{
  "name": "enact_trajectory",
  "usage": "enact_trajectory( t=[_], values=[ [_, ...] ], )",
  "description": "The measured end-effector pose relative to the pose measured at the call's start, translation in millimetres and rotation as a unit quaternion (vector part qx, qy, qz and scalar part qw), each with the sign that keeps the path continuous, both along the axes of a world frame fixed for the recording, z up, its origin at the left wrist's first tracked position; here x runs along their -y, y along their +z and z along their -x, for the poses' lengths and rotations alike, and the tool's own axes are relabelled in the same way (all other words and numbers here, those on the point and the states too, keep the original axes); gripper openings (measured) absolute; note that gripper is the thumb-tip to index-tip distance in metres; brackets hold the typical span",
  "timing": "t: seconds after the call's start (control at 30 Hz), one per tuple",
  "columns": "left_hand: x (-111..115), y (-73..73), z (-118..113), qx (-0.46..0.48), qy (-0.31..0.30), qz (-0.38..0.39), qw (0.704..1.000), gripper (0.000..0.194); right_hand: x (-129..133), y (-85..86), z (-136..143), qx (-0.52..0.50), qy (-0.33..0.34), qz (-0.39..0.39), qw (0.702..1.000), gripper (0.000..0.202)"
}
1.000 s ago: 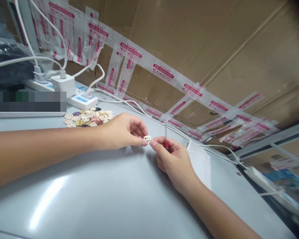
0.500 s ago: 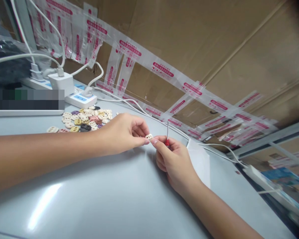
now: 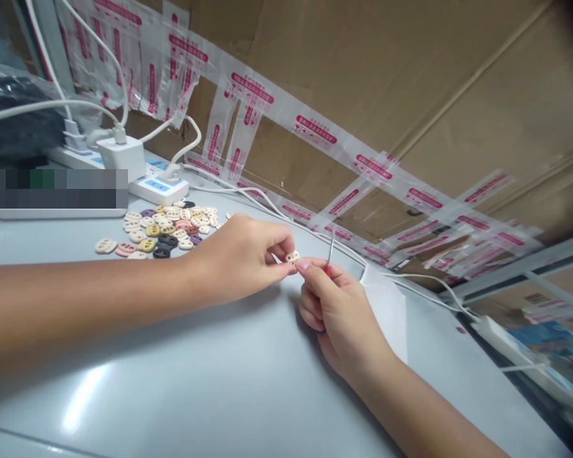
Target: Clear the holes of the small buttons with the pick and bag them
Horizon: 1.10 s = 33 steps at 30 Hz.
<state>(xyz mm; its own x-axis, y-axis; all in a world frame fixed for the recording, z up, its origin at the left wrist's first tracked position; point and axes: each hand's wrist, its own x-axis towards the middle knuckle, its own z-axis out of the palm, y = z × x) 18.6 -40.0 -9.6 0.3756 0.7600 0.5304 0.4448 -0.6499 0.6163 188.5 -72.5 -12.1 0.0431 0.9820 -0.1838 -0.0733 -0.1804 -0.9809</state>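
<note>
Above the pale-gray surface [image 3: 195, 369], I have the right hand [image 3: 337, 296] wrapped around a slim red-and-metal tool [image 3: 330, 256], fingertips [image 3: 304, 263] at the cream oval piece [image 3: 292, 257] the left hand [image 3: 255, 257] pinches; multicoloured oval buttons [image 3: 167, 229] lie near a white plastic power strip [image 3: 161, 186].

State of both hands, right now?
Left hand: closed, pinching a small cream holed piece.
Right hand: closed, holding a red-handled screwdriver-like tool.

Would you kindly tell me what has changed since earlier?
The left hand, with the small cream piece, and the right hand moved slightly right and away, its red-handled tool now leaning rightward. More loose pieces show past the left forearm. Neither hand let go; the power strip stayed put.
</note>
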Motion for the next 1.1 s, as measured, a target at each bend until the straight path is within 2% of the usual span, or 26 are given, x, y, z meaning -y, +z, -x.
enact_trajectory(
  t=[0.17, 0.5, 0.83, 1.1],
  values=[
    [1, -0.1, 1, -0.025, 0.005, -0.034, 0.999, 0.009, -2, -1.5, 0, 0.001, -0.001, -0.003, 1.000, 0.025],
    [3, -0.6, 0, -0.028, -0.009, -0.052, 0.998, 0.010, 0, -3.7, -1, 0.023, 0.007, -0.012, 1.000, 0.026],
    [-6, -2.1, 5, -0.046, -0.068, -0.073, 0.994, 0.014, -3, -6.3, -8, 0.048, 0.061, -0.027, 0.997, 0.028],
    [-8, -2.6, 8, -0.064, -0.074, -0.106, 0.989, 0.010, -3, -5.2, -10, 0.067, 0.087, -0.038, 0.993, 0.032]
  ],
)
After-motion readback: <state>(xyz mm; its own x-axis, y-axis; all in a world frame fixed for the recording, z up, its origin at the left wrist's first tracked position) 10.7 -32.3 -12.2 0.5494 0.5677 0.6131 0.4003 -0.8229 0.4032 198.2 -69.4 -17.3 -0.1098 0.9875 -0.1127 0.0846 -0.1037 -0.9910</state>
